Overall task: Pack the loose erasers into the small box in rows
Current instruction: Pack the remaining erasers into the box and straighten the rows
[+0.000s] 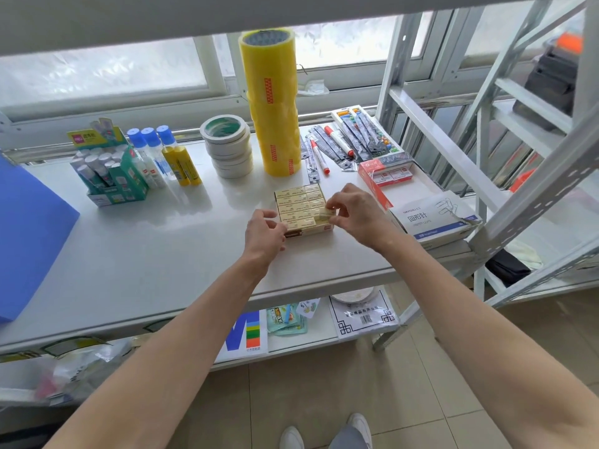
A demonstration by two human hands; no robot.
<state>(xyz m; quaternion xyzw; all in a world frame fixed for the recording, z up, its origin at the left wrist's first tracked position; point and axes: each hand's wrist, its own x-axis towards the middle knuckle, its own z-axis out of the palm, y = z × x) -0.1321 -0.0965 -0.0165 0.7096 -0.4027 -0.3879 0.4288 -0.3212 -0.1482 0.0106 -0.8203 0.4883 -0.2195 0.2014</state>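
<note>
A small cream box (319, 231) sits in the middle of the white shelf, filled with rows of pale yellow wrapped erasers (299, 202). My right hand (353, 212) pinches one more eraser (325, 213) just above the box's near right corner. My left hand (264, 234) holds the box's near left corner, fingers curled against its side. The box's right wall is hidden behind my right hand.
Behind the box stand a tall stack of yellow tape rolls (274, 102) and a pile of masking tape (228, 145). Glue bottles (168, 157) and a green glue-stick carton (108, 170) stand at the left. A red box (387, 173) and paper-clip box (434, 218) lie at the right.
</note>
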